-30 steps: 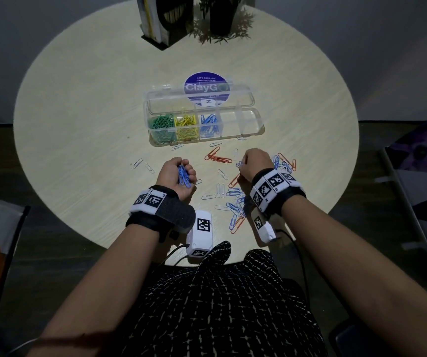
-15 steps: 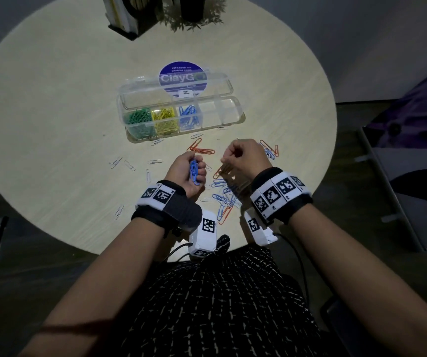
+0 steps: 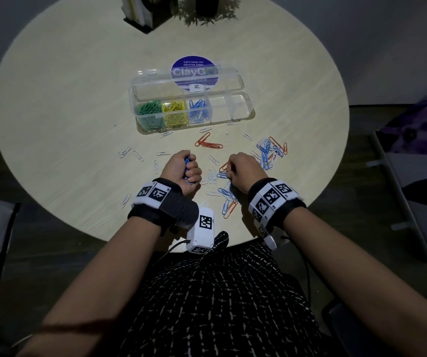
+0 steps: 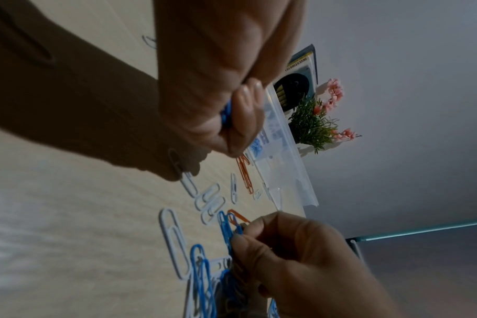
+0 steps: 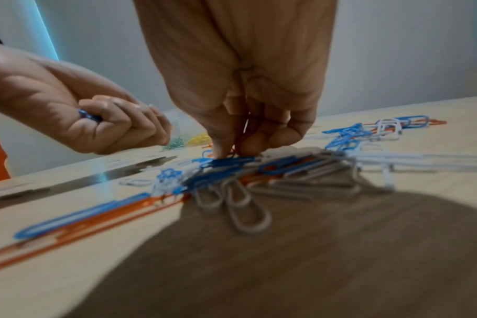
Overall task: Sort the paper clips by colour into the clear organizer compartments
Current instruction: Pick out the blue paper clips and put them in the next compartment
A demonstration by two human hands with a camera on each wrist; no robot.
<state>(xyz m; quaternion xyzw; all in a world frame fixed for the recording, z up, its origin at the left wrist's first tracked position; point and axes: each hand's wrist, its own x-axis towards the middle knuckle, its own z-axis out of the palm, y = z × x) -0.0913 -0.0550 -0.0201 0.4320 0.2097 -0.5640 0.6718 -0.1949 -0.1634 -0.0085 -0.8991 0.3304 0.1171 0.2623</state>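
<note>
The clear organizer lies open mid-table, with green, yellow and blue clips in its three left compartments; the two right ones hold nothing. My left hand is a fist gripping a bunch of blue clips, just above the table. My right hand reaches down into the near pile of loose clips. Its thumb and forefinger pinch a blue clip that lies on the table.
Loose orange clips lie before the organizer, a mixed blue, orange and white heap at right, and white clips scattered left. A purple round sticker, a book stand and a potted plant are at the table's far side.
The right hand came close to the left hand half a second ago and has since moved apart, down onto the near pile. The left hand has kept its blue clips.
</note>
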